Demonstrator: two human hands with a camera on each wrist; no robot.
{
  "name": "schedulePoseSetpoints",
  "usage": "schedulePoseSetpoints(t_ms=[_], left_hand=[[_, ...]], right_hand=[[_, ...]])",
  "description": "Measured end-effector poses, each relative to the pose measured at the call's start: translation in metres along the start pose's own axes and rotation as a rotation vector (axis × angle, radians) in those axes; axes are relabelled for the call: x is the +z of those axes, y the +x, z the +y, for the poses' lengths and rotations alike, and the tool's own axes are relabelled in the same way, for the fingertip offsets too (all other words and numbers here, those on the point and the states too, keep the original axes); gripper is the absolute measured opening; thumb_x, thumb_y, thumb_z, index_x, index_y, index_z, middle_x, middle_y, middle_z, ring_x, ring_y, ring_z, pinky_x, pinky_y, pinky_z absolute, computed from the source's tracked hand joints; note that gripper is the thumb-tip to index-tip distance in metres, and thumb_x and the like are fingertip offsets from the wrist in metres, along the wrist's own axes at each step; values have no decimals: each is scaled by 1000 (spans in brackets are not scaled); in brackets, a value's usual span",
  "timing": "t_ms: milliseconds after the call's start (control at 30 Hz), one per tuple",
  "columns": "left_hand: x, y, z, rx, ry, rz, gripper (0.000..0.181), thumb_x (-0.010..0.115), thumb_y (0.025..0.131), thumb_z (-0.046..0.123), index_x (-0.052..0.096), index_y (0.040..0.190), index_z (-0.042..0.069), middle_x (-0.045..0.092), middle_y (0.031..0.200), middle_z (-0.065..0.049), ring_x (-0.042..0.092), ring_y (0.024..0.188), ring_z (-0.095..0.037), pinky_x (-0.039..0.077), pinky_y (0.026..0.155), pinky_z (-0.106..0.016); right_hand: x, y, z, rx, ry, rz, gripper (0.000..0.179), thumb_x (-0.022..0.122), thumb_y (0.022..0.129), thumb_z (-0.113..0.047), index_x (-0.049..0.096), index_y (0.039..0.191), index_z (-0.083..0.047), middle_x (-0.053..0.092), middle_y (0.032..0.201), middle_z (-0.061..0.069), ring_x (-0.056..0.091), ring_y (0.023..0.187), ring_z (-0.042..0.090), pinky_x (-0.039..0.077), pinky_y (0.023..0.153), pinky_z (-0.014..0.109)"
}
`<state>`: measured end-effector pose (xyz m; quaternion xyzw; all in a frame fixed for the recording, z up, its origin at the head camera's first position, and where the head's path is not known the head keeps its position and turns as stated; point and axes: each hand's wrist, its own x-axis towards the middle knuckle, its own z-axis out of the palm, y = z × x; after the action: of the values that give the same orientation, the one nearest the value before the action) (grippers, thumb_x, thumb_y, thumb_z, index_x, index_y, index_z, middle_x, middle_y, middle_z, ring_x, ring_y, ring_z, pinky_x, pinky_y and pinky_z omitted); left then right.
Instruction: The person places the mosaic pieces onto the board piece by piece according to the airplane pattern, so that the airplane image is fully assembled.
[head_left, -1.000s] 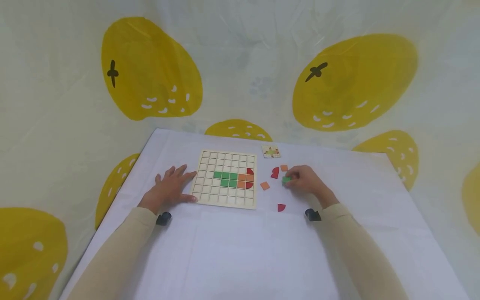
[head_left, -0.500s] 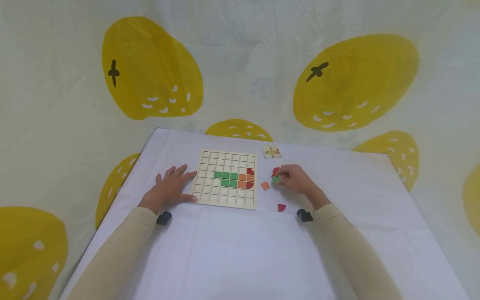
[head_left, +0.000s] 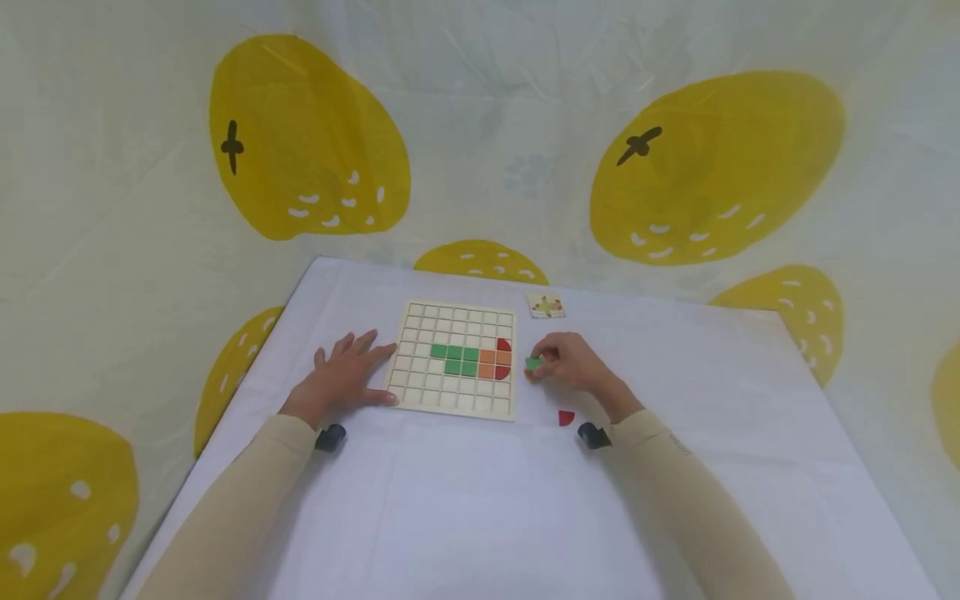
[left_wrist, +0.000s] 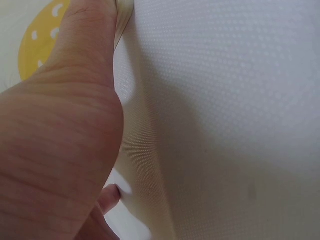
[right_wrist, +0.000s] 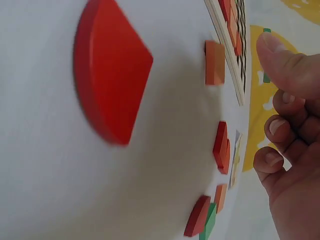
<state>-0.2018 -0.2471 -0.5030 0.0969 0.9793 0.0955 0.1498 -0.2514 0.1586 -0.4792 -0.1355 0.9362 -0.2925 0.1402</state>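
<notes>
My right hand [head_left: 572, 364] pinches a green square tile [head_left: 533, 364] between thumb and fingers, just right of the board. Slivers of that tile show behind the thumb in the right wrist view, with an orange square tile [right_wrist: 215, 62] lying below. The pale gridded board [head_left: 450, 398] carries green squares [head_left: 453, 360], orange squares [head_left: 487, 363] and two red quarter-circles [head_left: 503, 372] in its cells. My left hand [head_left: 339, 379] lies with fingers spread, thumb and index fingertips at the board's left edge. The left wrist view shows mostly its thumb side [left_wrist: 60, 125].
One red quarter-circle [head_left: 566, 418] lies nearest the person. Farther off, partly behind the right hand in the head view, are more red pieces [right_wrist: 221, 147], a green piece [right_wrist: 207, 224] and an orange tile [right_wrist: 221, 196]. A small pattern card [head_left: 546, 305] lies beyond the board's right corner.
My right hand has moved left with the green tile, from beside the loose red pieces to over the orange tile near the board. The left hand has stayed at the board's edge.
</notes>
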Motion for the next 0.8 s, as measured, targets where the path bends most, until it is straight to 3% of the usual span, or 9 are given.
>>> schedulePoseSetpoints(t_ms=[333,667,800], left_hand=[[-1,0,1,-4,21,-7,101,72,82,73,26,165,38,11,178,-10,9,160,-52,13,115,-86],[1,1,0,-6,45,3,101,72,82,74,27,165,39,12,178,-9,11,160,-51,15,115,-85],[0,2,1,-7,45,4,101,73,82,72,26,165,39,12,178,-9,11,160,-51,15,115,-85]], right_hand=[[14,8,-13,-84,44,-25,23,83,87,-14,78,110,-11,52,78,4,54,85,22,42,74,33],[31,15,-34,-18,76,-65,24,82,90,-20,77,112,-15,58,88,6,57,94,23,47,77,32],[36,17,-42,-43,62,-59,24,84,89,-20,77,112,-15,59,89,6,57,95,22,47,76,31]])
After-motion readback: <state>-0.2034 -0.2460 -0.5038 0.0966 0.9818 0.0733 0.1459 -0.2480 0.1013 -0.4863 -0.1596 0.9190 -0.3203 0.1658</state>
